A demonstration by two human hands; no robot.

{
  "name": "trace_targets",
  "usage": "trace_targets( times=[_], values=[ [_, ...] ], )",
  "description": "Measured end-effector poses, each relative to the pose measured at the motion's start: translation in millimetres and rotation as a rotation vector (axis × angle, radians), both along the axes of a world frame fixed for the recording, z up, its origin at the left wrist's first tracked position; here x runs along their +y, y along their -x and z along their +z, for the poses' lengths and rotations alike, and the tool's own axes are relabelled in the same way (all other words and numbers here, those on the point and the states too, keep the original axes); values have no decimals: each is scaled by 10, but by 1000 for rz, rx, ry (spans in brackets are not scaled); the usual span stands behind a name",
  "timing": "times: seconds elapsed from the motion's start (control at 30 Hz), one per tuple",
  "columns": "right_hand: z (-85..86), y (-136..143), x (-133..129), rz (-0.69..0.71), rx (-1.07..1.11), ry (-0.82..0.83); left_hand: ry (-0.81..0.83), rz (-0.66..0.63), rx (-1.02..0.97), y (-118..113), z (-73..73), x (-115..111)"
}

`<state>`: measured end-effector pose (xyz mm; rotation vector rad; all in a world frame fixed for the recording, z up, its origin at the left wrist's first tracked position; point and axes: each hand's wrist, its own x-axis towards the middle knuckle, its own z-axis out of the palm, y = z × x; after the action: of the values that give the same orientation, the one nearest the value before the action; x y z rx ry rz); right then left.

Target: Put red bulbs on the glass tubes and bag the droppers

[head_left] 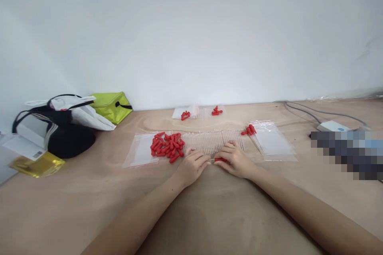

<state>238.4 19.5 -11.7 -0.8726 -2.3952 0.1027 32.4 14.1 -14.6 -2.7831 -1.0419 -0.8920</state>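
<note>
My left hand (191, 167) is closed around a thin clear tube (212, 160), most of it hidden by the fingers. In my right hand (236, 160) a red rubber bulb (220, 159) is pinched, its end meeting the tube between the two hands. Just beyond both hands lies a row of thin clear tubes (203, 142), side by side. Left of them is a heap of loose red rubber bulbs (168, 147) on a clear zip bag (143, 152). To the right, several tubes with red bulbs on their ends (250, 129) lie against another zip bag (277, 143).
Near the wall lie small bags (197, 111) with more red bulbs (217, 110). A black cap (70, 139), a lime-green bag (110, 105) and a yellow packet (38, 165) stand at the left. At the right are a white power strip (333, 126) with grey cables and a blurred-out dark item (350, 153).
</note>
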Motion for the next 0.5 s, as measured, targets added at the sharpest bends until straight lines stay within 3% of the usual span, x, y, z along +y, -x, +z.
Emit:
trace_targets(
  times=[0.13, 0.37, 0.5],
  values=[
    [27, -122, 28, -25, 96, 112, -15, 30, -45, 78, 22, 25],
    [-43, -24, 34, -56, 714, 574, 49, 11, -160, 49, 63, -9],
    [34, 17, 102, -87, 876, 632, 132, -61, -81, 23, 98, -29]
  ],
)
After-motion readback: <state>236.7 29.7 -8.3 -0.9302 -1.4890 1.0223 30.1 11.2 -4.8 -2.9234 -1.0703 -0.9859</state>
